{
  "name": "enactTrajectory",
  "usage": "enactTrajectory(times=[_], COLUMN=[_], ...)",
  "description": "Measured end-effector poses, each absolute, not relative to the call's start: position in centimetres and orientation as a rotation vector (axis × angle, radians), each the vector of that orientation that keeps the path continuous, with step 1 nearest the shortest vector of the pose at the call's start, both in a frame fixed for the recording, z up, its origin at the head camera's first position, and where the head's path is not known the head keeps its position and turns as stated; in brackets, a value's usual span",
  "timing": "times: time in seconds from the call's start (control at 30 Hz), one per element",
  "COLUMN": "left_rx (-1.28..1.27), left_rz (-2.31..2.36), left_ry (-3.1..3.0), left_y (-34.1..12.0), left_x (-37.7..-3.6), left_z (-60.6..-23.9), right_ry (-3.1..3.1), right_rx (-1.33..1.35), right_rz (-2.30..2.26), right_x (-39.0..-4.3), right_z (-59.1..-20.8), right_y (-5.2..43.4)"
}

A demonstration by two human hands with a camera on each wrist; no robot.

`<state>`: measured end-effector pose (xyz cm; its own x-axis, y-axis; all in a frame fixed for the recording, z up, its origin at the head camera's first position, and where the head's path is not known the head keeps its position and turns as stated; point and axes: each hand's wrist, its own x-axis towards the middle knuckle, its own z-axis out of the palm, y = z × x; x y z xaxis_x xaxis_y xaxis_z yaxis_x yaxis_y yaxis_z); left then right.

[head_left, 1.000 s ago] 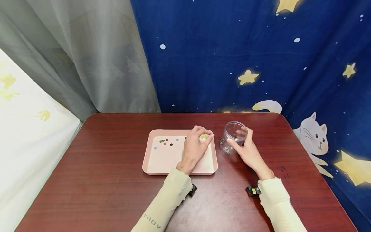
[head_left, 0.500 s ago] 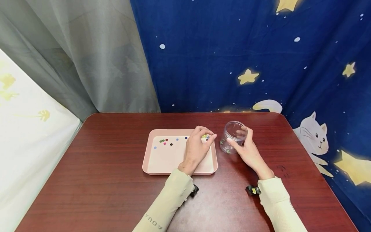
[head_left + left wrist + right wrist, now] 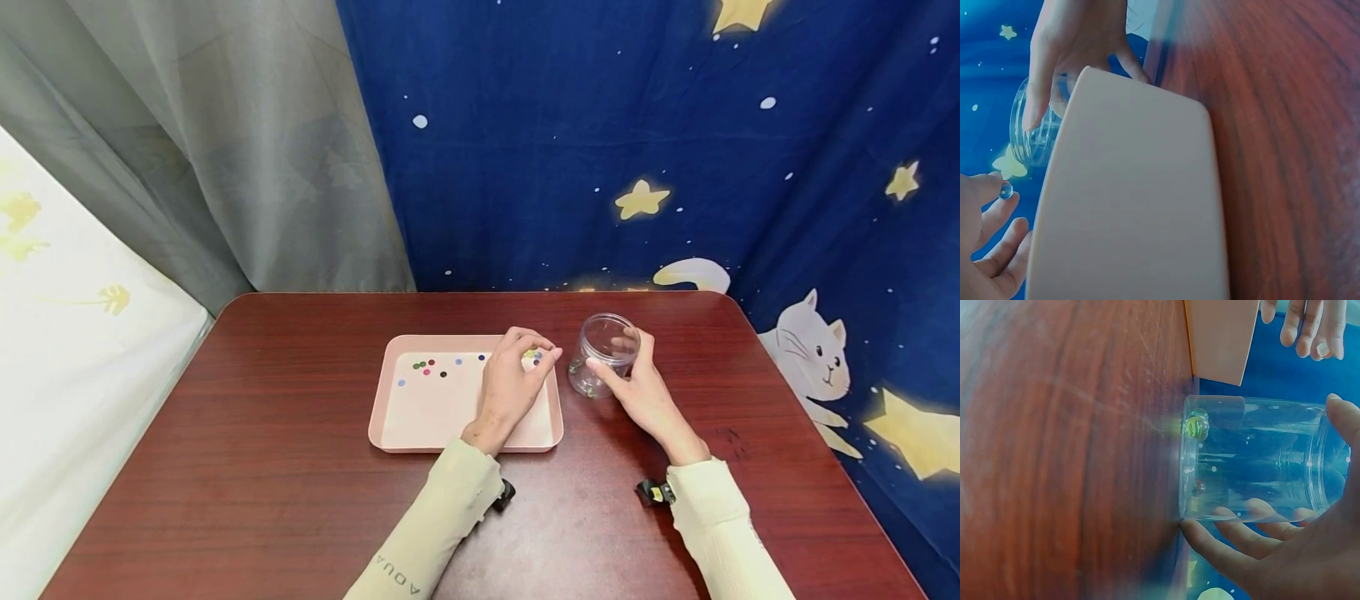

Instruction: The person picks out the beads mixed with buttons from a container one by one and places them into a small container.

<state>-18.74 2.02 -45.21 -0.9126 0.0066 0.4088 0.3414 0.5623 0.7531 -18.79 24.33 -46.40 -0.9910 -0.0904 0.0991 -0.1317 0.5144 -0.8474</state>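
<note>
My left hand is over the right part of a pink tray. In the left wrist view its thumb and finger pinch a small clear glass marble. On the right, my right hand grips a clear plastic jar that stands upright and lidless beside the tray. Through the jar wall, the right wrist view shows a marble with green swirls and a smaller reddish one at the bottom. Several small coloured round pieces lie in the tray; my left hand hides part of it.
More coloured pieces show at the tray's back right corner, past my left fingers. All of it stands on a dark red wooden table. Behind the table hang a grey curtain and a blue starry one.
My left hand has shifted slightly to the right, uncovering a dark blue piece at the back of the tray. My right hand and the jar have stayed in place.
</note>
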Motion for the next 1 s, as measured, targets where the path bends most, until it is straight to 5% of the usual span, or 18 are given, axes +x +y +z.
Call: enactTrajectory(times=[1.0], left_rx=[-0.338], left_rz=[-1.321], left_ry=[-2.417], left_y=[2.73], left_x=[-18.44], left_z=[-45.61], right_ry=[-2.695], right_rx=[0.188], right_rz=[1.509], right_x=[-18.78], right_z=[-46.48], right_y=[24.42])
